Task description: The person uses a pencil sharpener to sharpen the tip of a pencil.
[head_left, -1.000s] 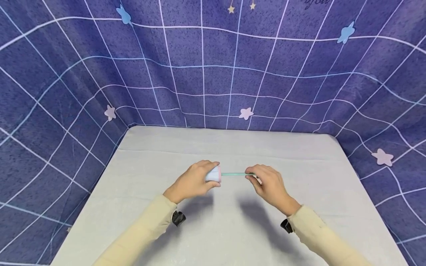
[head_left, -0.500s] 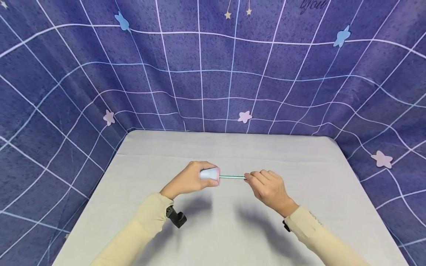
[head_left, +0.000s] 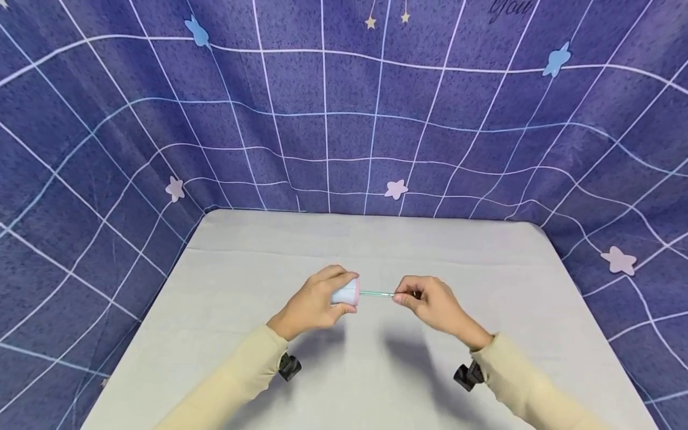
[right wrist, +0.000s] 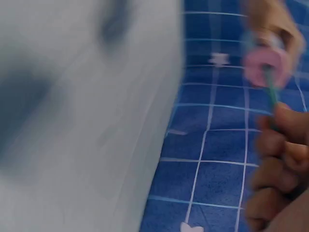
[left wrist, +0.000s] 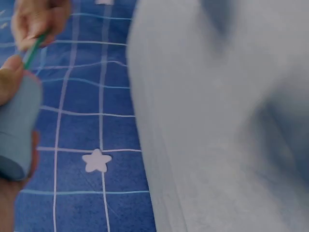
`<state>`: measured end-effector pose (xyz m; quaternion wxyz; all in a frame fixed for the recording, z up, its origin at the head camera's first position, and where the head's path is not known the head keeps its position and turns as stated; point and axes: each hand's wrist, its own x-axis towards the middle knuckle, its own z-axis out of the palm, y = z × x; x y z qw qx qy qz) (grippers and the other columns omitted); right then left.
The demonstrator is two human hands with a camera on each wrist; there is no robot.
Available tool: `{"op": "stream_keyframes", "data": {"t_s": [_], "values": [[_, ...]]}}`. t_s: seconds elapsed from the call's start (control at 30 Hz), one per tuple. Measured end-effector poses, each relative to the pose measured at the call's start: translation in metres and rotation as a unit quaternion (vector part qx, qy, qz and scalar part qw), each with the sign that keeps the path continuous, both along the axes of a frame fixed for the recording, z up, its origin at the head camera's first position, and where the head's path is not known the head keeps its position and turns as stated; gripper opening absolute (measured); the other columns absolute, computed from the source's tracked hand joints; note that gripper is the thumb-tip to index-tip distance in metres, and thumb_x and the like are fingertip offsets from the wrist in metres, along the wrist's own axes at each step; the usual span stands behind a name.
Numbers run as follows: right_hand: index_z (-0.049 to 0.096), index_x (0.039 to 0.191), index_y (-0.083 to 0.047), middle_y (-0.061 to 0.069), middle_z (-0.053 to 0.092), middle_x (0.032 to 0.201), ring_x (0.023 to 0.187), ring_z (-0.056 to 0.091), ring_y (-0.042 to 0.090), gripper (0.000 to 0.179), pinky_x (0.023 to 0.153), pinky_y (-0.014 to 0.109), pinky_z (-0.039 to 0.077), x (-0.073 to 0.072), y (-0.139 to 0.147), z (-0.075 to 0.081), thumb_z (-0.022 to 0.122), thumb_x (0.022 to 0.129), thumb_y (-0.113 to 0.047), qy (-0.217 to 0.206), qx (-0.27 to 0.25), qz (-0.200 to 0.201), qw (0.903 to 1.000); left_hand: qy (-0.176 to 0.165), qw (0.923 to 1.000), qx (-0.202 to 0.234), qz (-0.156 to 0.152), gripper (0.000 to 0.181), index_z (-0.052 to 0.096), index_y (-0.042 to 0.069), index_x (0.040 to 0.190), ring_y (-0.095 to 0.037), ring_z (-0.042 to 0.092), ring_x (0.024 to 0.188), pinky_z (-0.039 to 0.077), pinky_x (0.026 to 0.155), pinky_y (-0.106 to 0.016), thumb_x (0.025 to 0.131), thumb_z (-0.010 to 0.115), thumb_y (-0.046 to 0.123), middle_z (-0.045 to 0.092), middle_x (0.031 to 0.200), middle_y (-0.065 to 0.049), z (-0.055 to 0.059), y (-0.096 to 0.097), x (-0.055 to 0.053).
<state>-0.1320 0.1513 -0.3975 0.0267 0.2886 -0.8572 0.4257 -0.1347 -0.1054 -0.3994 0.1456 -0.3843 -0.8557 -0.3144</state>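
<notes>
In the head view my left hand [head_left: 313,301] grips a light-blue tapered pencil sharpener [head_left: 345,292] with a pink end, held sideways above the table. A thin green pencil [head_left: 376,294] runs from that pink end to my right hand [head_left: 434,304], which pinches it between thumb and fingers. The right wrist view shows the round pink face [right wrist: 256,68] with a dark central hole, and the pencil [right wrist: 271,89] standing in it. From the left wrist, the sharpener's blue body [left wrist: 21,111] is partly covered by fingers. The pencil's tip is hidden inside.
A white-covered table [head_left: 344,382] lies under both hands, with their shadows on it. Blue curtain fabric [head_left: 344,137] with grid lines and stars hangs along the back and sides. A black wrist camera [head_left: 290,365] sits below the left cuff, another [head_left: 467,376] below the right.
My right hand rolled over the pencil, knuckles up, then turned back with its thumb showing. My left hand tilted the sharpener and turned it back. The pencil stays at the pink end throughout.
</notes>
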Motion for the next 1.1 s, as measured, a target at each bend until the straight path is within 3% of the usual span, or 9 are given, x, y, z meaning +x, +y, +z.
{"op": "stream_keyframes", "data": {"t_s": [0.1,0.2,0.43,0.6,0.67,0.73,0.97,1.03,1.1], "values": [[0.065,0.076,-0.001,-0.008,0.042,0.058,0.051,0.034,0.001,0.010,0.049,0.018,0.028,-0.007,0.002,0.007,0.064,0.086,-0.004,-0.163,-0.024,0.033,0.9858,0.067,0.9977,-0.010,-0.008,0.052,0.064,-0.002,0.114,-0.015,0.059,0.090,0.052,0.076,-0.025,0.070,0.084,0.018,0.063,0.102,-0.006,-0.007,0.000,0.002],[0.064,0.078,0.005,-0.007,0.042,0.058,0.052,0.033,0.002,0.010,0.049,0.018,0.027,-0.012,0.005,0.008,0.062,0.086,-0.001,-0.209,-0.022,0.056,0.9761,0.090,0.9957,-0.017,-0.013,0.052,0.064,-0.002,0.114,-0.015,0.059,0.091,0.052,0.076,-0.023,0.071,0.084,0.020,0.063,0.102,-0.006,-0.012,0.001,0.001],[0.064,0.088,-0.015,-0.010,0.054,0.066,0.053,0.040,0.001,0.008,0.050,0.020,0.034,-0.004,-0.001,0.000,0.070,0.084,-0.016,-0.044,0.067,-0.020,0.9966,0.064,0.9967,-0.049,0.006,0.054,0.064,-0.001,0.114,-0.015,0.060,0.089,0.053,0.077,-0.025,0.070,0.084,0.023,0.064,0.102,-0.006,-0.006,-0.003,-0.004],[0.060,0.092,-0.015,-0.007,0.064,0.079,0.061,0.050,0.003,0.024,0.054,0.018,0.041,-0.002,-0.002,-0.013,0.077,0.076,-0.007,0.142,0.046,-0.050,0.9876,0.002,0.9974,-0.069,0.019,0.052,0.064,0.000,0.117,-0.014,0.060,0.085,0.053,0.074,-0.026,0.074,0.081,0.024,0.065,0.103,-0.006,0.006,-0.006,-0.010],[0.063,0.091,-0.014,-0.006,0.066,0.080,0.062,0.053,0.004,0.016,0.054,0.018,0.042,-0.004,-0.002,-0.018,0.074,0.080,-0.009,0.229,0.023,-0.049,0.9720,-0.032,0.9970,-0.067,0.022,0.051,0.063,0.001,0.118,-0.012,0.059,0.082,0.052,0.072,-0.025,0.076,0.080,0.025,0.065,0.103,-0.005,0.009,-0.007,-0.012],[0.066,0.090,-0.013,-0.006,0.066,0.079,0.063,0.055,0.006,0.005,0.053,0.019,0.042,-0.009,-0.002,-0.021,0.069,0.086,-0.013,0.322,0.010,-0.049,0.9453,-0.067,0.9962,-0.053,0.019,0.049,0.064,0.001,0.117,-0.011,0.057,0.078,0.050,0.068,-0.023,0.077,0.079,0.024,0.065,0.100,-0.004,0.011,-0.007,-0.013],[0.069,0.082,-0.006,-0.001,0.064,0.071,0.054,0.051,0.012,0.023,0.046,0.020,0.032,-0.021,-0.002,-0.023,0.053,0.097,-0.015,0.584,0.031,-0.057,0.8090,-0.183,0.9830,0.007,-0.005,0.030,0.069,0.009,0.102,-0.007,0.053,0.068,0.046,0.060,-0.021,0.076,0.079,0.019,0.063,0.083,0.003,0.017,-0.005,-0.015],[0.068,0.080,-0.006,-0.002,0.061,0.068,0.050,0.046,0.011,0.025,0.044,0.019,0.029,-0.022,-0.001,-0.024,0.053,0.097,-0.017,0.606,0.037,-0.058,0.7921,-0.201,0.9794,0.015,-0.012,0.027,0.069,0.009,0.100,-0.007,0.052,0.067,0.046,0.059,-0.021,0.075,0.079,0.017,0.063,0.082,0.003,0.016,-0.003,-0.015],[0.068,0.080,-0.008,-0.004,0.058,0.064,0.048,0.041,0.009,0.027,0.041,0.018,0.027,-0.021,-0.001,-0.026,0.052,0.098,-0.020,0.591,0.037,-0.056,0.8039,-0.201,0.9794,0.015,-0.012,0.030,0.069,0.008,0.103,-0.007,0.052,0.069,0.046,0.060,-0.021,0.076,0.078,0.016,0.064,0.085,0.002,0.013,0.000,-0.013]]}}
